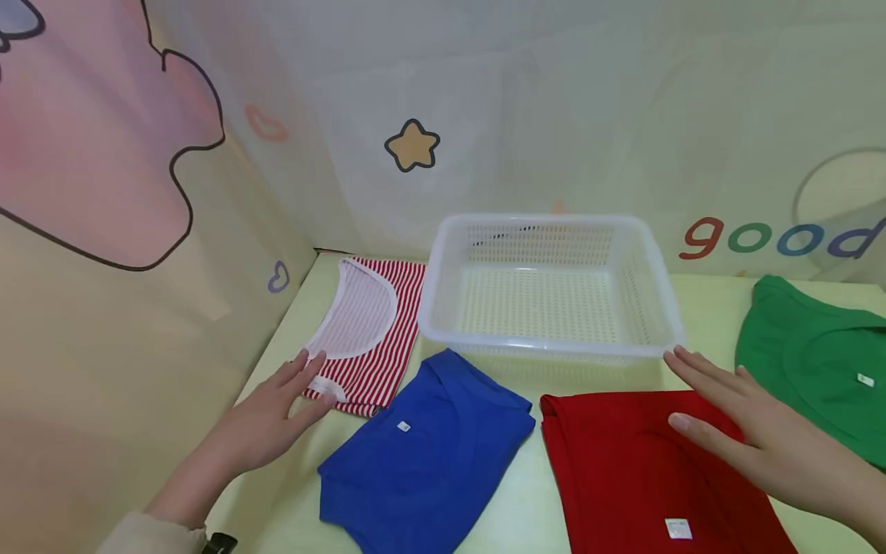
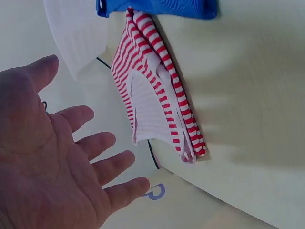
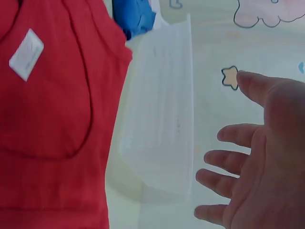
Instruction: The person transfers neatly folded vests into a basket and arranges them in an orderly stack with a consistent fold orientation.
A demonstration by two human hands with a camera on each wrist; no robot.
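Note:
My left hand [image 1: 266,419] hovers by the near end of a folded red-and-white striped shirt [image 1: 398,323], its fingers straight and spread, with nothing in it. In the left wrist view the striped shirt [image 2: 164,95] lies beyond the fingertips. Over a folded red shirt [image 1: 623,462], my right hand [image 1: 768,438] is held out flat and grips nothing. A white plastic basket [image 1: 547,346] with perforated walls stands between and beyond the hands; the right wrist view shows its side [image 3: 159,105]. A folded blue shirt [image 1: 429,462] lies between the striped and red ones.
A folded green shirt [image 1: 817,362] lies at the table's right. Behind the basket rises a backdrop [image 1: 519,138] printed with a star and letters, and another printed wall [image 1: 138,385] borders the left side. The pale tabletop [image 1: 526,500] shows between the shirts.

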